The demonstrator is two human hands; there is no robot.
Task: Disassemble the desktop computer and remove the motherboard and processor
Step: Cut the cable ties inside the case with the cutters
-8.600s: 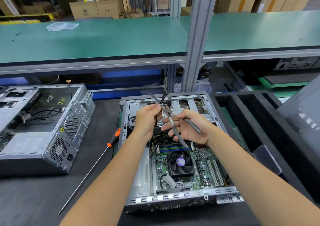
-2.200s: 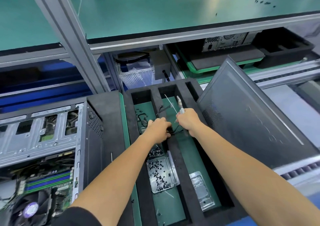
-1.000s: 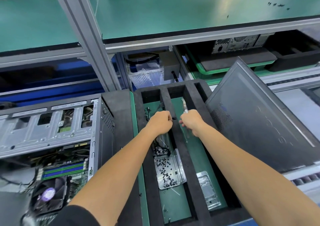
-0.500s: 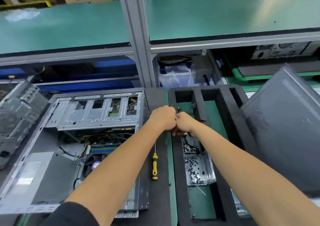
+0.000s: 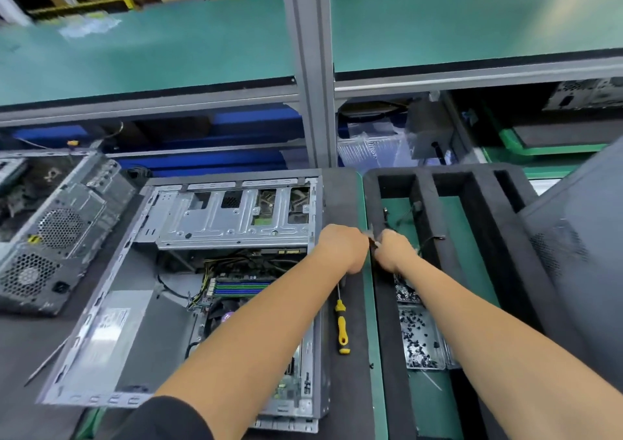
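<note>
While our left hand (image 5: 342, 247) and right hand (image 5: 392, 249) meet knuckle to knuckle over the foam tray's (image 5: 387, 304) left wall, both curled round something small and dark — what, we cannot tell — the motherboard (image 5: 236, 288) sits unremoved in the open computer case (image 5: 141, 308). If we fumble it, the piece drops among the loose screws (image 5: 418, 338) or knocks the yellow screwdriver (image 5: 342, 326).

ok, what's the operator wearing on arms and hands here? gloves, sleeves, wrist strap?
No gloves: left hand and right hand are bare, as are both forearms. No watch, wrist strap or rings visible. A dark, black-looking sleeve shows at the left upper arm; the right arm shows no sleeve in frame.
</note>
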